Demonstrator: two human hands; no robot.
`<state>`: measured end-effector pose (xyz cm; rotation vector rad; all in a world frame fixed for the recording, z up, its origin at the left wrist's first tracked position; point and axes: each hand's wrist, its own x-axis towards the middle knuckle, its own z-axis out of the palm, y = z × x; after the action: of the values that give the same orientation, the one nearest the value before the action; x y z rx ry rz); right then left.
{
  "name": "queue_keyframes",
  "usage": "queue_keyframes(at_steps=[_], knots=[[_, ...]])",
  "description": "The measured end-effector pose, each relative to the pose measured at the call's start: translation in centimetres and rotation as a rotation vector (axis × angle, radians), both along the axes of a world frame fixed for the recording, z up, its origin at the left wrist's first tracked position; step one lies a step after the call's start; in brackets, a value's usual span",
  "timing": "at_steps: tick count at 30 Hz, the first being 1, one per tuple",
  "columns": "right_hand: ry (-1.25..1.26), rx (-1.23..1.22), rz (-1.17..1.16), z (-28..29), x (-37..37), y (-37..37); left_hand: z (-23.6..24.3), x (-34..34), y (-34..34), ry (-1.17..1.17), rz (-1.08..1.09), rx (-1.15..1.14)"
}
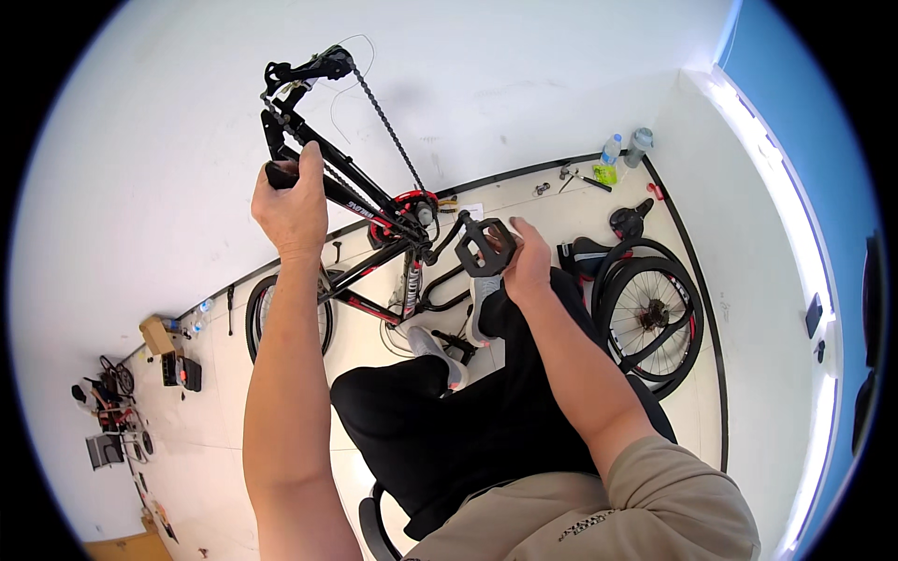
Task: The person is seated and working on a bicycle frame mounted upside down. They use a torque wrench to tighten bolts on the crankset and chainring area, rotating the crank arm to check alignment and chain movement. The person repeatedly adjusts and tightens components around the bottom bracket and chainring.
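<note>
A black bicycle frame (360,192) with red and white markings stands tilted in front of me, its rear wheel off. High up on it, my left hand (292,210) is closed around a black tube end of the frame, thumb pointing up. My right hand (529,260) holds the black platform pedal (485,249) by its right side, its fingers partly hidden behind it. The pedal sits on the crank arm (447,237), next to the red-edged chainring (426,215). From there the chain (385,120) runs up to the rear derailleur (332,64), where a thin loose cable curls.
A loose wheel with tyre (694,323) and a black saddle (589,248) lie to the right. Bottles (639,148) and small tools (594,181) line the wall. The bicycle's other wheel (253,318) rests at left. Boxes (157,335) stand farther left. My feet are below the frame.
</note>
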<state>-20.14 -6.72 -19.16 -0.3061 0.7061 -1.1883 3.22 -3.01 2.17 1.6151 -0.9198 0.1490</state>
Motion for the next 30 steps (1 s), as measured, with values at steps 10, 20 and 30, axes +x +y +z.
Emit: queue_keyframes(at_steps=[10,20,30], knots=[[-0.139,0.150,0.474,-1.0,1.5,-3.4,-0.1,0.0,-0.2,0.018,-0.023,0.005],[-0.189,0.095,0.857,1.0,2.5,-3.3,-0.6,0.8,-0.4,-0.013,-0.021,-0.023],[-0.331,0.208,0.800,0.4,3.0,-3.6,-0.7,1.0,-0.7,0.047,-0.036,-0.019]])
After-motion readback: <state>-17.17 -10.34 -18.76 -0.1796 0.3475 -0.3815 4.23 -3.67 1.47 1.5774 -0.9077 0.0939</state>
